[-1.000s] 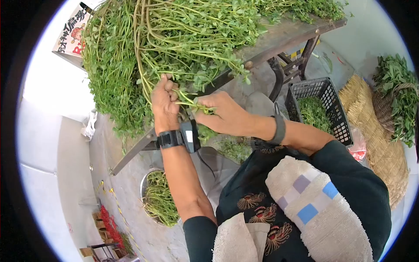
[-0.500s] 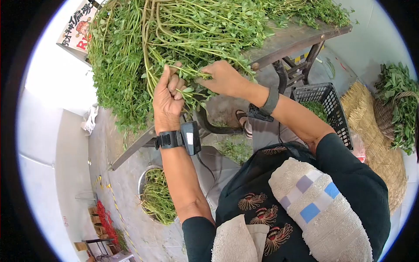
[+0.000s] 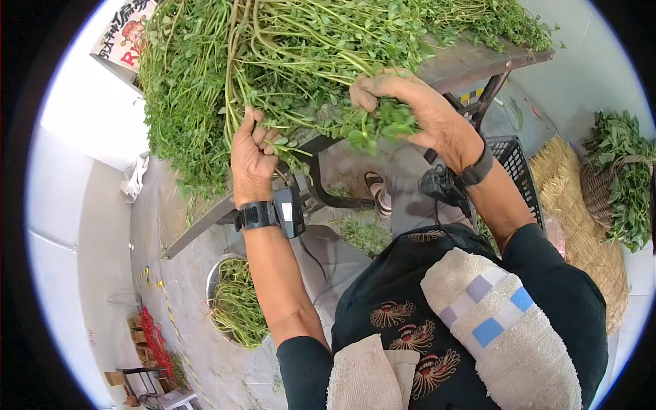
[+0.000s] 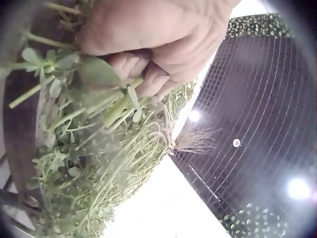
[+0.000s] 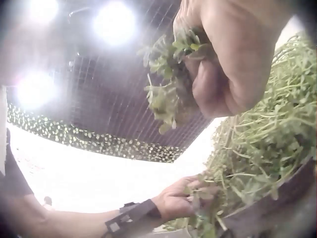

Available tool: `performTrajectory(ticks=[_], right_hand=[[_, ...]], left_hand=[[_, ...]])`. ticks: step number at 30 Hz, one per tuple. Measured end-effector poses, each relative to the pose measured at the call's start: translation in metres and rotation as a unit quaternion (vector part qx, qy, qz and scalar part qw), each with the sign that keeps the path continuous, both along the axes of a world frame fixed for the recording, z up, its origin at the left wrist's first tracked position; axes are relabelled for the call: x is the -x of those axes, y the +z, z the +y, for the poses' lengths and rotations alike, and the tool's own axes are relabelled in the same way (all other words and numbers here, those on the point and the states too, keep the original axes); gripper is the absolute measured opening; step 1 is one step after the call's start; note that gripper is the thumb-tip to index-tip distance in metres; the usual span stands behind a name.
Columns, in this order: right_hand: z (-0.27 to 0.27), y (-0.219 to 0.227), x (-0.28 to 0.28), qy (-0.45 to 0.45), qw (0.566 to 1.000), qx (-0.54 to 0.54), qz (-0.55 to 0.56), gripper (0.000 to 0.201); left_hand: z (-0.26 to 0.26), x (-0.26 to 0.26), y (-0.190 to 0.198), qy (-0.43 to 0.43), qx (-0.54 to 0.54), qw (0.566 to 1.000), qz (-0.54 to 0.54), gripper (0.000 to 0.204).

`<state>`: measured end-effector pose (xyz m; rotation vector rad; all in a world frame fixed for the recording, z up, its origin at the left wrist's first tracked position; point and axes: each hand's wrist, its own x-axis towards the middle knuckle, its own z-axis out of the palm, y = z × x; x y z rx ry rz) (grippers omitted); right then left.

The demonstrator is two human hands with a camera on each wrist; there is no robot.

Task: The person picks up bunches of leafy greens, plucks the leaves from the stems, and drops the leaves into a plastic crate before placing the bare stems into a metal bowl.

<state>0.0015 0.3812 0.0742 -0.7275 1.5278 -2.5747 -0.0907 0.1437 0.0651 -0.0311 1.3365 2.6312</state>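
Note:
A large heap of green leafy stems (image 3: 328,48), purslane by its look, covers the table (image 3: 465,65) and hangs over its front edge. At that edge my left hand (image 3: 253,156) holds a few purslane stems (image 4: 119,106) in curled fingers, their cut ends and small leaves poking out past the palm. To the right, my right hand (image 3: 427,109) grips a bunch of leafy purslane tips (image 3: 379,130), its wrist bent over them. The right wrist view shows these leaves sticking out beside the curled fingers (image 5: 213,89).
A metal basin (image 3: 210,287) of stems stands on the floor below my left arm. Right of my knees is a black plastic crate (image 3: 523,174), with a straw mat (image 3: 560,178) and a wicker basket (image 3: 598,184) of leafy greens beyond. Leaf scraps (image 3: 365,236) lie under the table.
My right hand has moved from beside the left hand away to the right and a little up, and now holds a leafy bunch. The left hand stays near the same place at the heap.

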Motion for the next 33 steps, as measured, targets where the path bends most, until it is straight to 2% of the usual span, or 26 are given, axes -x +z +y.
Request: performTrajectory(ticks=[1,2,4,5,6,7,9,11,13,16,18,22,23,24,25,26,27,28,30,31,32,33], right_hand=[[0.002,0.000,0.004,-0.006,0.999,-0.033,-0.028,0.022],[0.003,0.003,0.008,-0.012,0.996,-0.067,-0.053,0.023],[-0.008,0.004,0.015,-0.024,0.995,-0.062,-0.069,0.022],[-0.016,0.001,0.024,-0.085,0.989,-0.112,-0.048,0.023],[-0.025,-0.005,0.034,-0.146,0.976,-0.160,-0.027,0.025],[-0.033,-0.022,0.057,-0.128,0.982,-0.136,0.018,0.026],[-0.049,-0.033,0.077,-0.136,0.980,-0.144,0.022,0.026],[-0.063,-0.033,0.086,-0.143,0.977,-0.156,0.026,0.026],[-0.074,-0.033,0.091,-0.205,0.944,-0.258,0.033,0.026],[-0.078,-0.034,0.094,-0.211,0.937,-0.279,0.009,0.025],[-0.075,-0.037,0.098,-0.217,0.934,-0.283,0.014,0.023],[-0.070,-0.036,0.091,-0.214,0.922,-0.322,0.016,0.022],[-0.074,-0.038,0.090,-0.217,0.943,-0.252,-0.011,0.022],[-0.075,-0.037,0.091,-0.218,0.943,-0.251,-0.011,0.022],[-0.076,-0.031,0.088,-0.198,0.959,-0.153,-0.135,0.022],[-0.078,-0.024,0.084,-0.172,0.950,-0.051,-0.255,0.023],[-0.080,-0.021,0.076,-0.125,0.959,0.019,-0.253,0.016],[-0.079,-0.020,0.069,-0.126,0.959,0.020,-0.254,0.016],[-0.075,-0.021,0.051,-0.009,0.980,0.051,-0.194,0.013],[-0.077,-0.020,0.039,-0.023,0.984,0.024,-0.174,0.012],[-0.077,-0.021,0.023,-0.026,0.984,0.024,-0.173,0.012],[-0.076,-0.023,0.005,-0.041,0.995,-0.048,-0.071,0.013]], left_hand=[[0.001,-0.003,0.000,-0.052,-0.033,0.998,0.007,0.024],[0.005,-0.003,0.002,-0.054,-0.037,0.998,0.012,0.024],[0.011,-0.006,0.002,-0.009,-0.011,1.000,-0.002,0.024],[0.006,-0.002,0.000,-0.049,-0.034,0.998,0.014,0.025],[0.003,0.000,-0.003,-0.047,-0.030,0.998,0.012,0.025],[0.001,0.001,-0.003,-0.076,-0.043,0.996,0.015,0.025],[-0.001,0.002,-0.002,-0.115,-0.062,0.991,0.014,0.026],[-0.001,0.002,-0.001,-0.114,-0.052,0.992,0.018,0.026],[-0.001,-0.001,-0.001,-0.111,-0.046,0.993,0.020,0.026],[0.003,-0.004,0.002,-0.109,-0.038,0.993,0.022,0.024],[0.006,-0.003,0.003,-0.074,0.051,0.995,0.040,0.021],[0.013,-0.001,0.006,-0.115,0.058,0.991,0.042,0.017],[0.013,0.001,0.004,-0.136,0.029,0.988,0.061,0.017],[0.015,0.001,0.002,-0.137,0.029,0.988,0.061,0.017],[0.017,0.003,-0.001,-0.115,0.030,0.991,0.069,0.020],[0.019,0.003,-0.002,-0.091,0.030,0.992,0.077,0.022],[0.020,0.002,-0.004,-0.080,0.025,0.993,0.089,0.023],[0.021,0.002,-0.003,-0.081,0.026,0.993,0.088,0.023],[0.020,0.001,-0.003,-0.071,0.015,0.994,0.078,0.021],[0.018,0.001,-0.002,-0.072,0.014,0.994,0.079,0.021],[0.018,0.002,-0.001,-0.014,0.016,0.998,0.059,0.020],[0.018,0.003,-0.001,0.042,0.017,0.998,0.038,0.019]])
